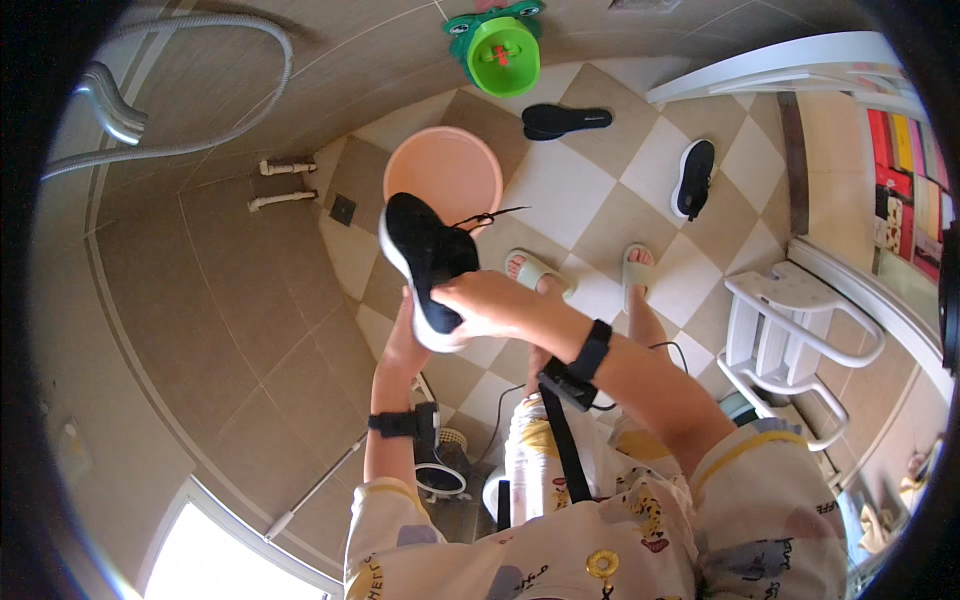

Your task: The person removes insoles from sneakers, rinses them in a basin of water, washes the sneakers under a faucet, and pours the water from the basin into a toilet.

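Observation:
A black sneaker (pixel 425 240) with a white sole is held up in front of me, its toe pointing away and its dark lace hanging loose to the right. My right hand (pixel 478 305) grips it at the heel end, fingers wrapped over the upper. Under the sole's left side, my left hand (pixel 403 330) supports the shoe; its fingers are mostly hidden behind it. Beyond the sneaker, a pink basin (pixel 450 160) rests on the tiled floor, partly covered by the shoe. Each of my wrists wears a black strap with a small device.
Two black insoles (pixel 565 121) lie beyond the basin, and another black sneaker (pixel 694 178) stands to the right. A green frog-shaped urinal (pixel 503 55) hangs on the far wall. White folding steps or seat (pixel 790 310) stand at right; a shower hose (pixel 285 80) loops at upper left.

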`<state>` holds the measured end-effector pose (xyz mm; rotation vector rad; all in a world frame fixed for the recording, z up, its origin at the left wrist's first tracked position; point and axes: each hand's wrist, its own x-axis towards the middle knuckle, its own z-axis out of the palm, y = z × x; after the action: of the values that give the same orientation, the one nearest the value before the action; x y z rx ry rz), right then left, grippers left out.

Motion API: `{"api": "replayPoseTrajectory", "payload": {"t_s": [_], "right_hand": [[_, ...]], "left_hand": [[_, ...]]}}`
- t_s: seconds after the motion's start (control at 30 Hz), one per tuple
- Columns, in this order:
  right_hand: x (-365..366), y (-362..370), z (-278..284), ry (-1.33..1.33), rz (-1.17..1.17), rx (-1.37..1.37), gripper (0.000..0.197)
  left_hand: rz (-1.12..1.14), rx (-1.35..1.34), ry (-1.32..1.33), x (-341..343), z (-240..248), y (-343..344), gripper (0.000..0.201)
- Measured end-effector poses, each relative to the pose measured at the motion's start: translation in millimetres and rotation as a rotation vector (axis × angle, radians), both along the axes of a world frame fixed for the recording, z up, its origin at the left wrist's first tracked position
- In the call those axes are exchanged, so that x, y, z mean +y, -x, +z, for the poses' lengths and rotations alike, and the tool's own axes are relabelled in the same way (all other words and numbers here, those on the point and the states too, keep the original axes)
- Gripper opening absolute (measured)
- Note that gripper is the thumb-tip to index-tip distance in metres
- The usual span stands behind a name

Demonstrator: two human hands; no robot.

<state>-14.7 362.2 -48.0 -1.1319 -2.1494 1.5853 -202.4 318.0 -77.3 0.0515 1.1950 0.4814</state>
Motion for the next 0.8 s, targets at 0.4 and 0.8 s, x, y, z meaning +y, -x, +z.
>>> {"api": "replayPoseTrajectory", "payload": {"t_s": [0.4, 0.8], "right_hand": [[-75, -229, -110, -0.286, 0.168, -0.474, 0.008], [-121, -361, -305, -0.414, 0.115, -0.649, 0.012]], "left_hand": [[-1.249, 1.048, -0.807, 2, -95, -47, 0.030], [-1.629, 0.832, -1.079, 37, -249, -222, 0.021]]}}
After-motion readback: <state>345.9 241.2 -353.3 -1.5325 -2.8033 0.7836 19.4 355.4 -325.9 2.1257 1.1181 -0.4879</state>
